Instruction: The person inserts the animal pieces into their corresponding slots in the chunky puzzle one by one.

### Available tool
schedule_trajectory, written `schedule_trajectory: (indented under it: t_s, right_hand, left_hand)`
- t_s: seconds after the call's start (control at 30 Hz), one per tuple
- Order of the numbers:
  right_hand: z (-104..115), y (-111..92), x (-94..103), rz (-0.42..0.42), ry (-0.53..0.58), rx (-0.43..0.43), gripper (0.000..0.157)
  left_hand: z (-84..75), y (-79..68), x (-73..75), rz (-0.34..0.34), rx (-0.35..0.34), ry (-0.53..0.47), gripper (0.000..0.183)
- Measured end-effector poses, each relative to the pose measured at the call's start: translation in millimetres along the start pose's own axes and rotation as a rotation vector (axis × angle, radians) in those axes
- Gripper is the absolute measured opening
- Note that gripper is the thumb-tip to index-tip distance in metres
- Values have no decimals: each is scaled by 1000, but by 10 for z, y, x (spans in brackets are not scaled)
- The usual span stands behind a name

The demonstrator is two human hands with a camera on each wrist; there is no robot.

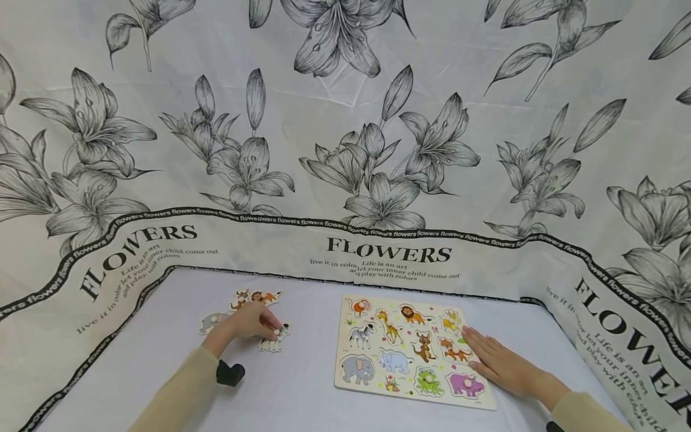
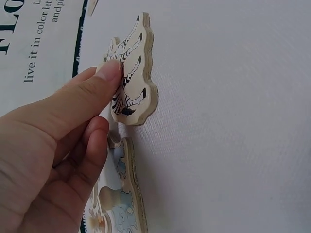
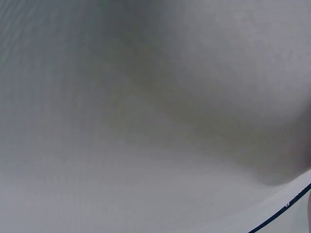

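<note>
My left hand (image 1: 255, 322) pinches a wooden zebra puzzle piece (image 2: 138, 94) between thumb and fingers. In the left wrist view the zebra piece is tilted on edge, its printed legs facing the camera. Flat on the white cloth lies a wooden animal puzzle board (image 1: 337, 360), to the right of that hand. Fingers straight, my right hand (image 1: 502, 362) rests at the board's right edge. A frog piece (image 1: 429, 382) and a purple hippo piece (image 1: 464, 387) with knobs lie on the board. The right wrist view is mostly blurred cloth and shows little of the hand.
Loose animal pieces lie by the left hand: an elephant piece (image 1: 210, 323), an orange striped animal piece (image 1: 267, 297) and a brown animal piece (image 1: 239, 298). A flower-printed cloth (image 1: 378, 180) rises behind the table and at both sides.
</note>
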State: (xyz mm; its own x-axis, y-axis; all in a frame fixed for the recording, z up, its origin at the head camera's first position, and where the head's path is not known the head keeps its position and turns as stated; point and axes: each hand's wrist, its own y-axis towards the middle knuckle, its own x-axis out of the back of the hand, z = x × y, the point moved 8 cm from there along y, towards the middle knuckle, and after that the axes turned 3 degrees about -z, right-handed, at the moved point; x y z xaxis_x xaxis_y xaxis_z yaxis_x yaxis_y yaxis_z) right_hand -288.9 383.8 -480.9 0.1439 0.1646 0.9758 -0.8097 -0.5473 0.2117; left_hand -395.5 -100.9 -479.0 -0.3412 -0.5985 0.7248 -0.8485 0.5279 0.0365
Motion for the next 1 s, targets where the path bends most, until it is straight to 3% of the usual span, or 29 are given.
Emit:
schedule_trajectory:
  t_s: [0.23, 0.7, 1.0]
  right_hand:
    - [4, -5, 2, -6, -1, 8, 58]
    - [-1, 8, -5, 3, 2, -4, 58]
    - [8, -3, -7, -5, -5, -1, 57]
  left_hand:
    - [29, -29, 5, -34, 4, -1, 14]
    - [-63, -30, 0, -63, -24, -20, 10]
    - [-123, -4, 30, -131, -57, -45, 11]
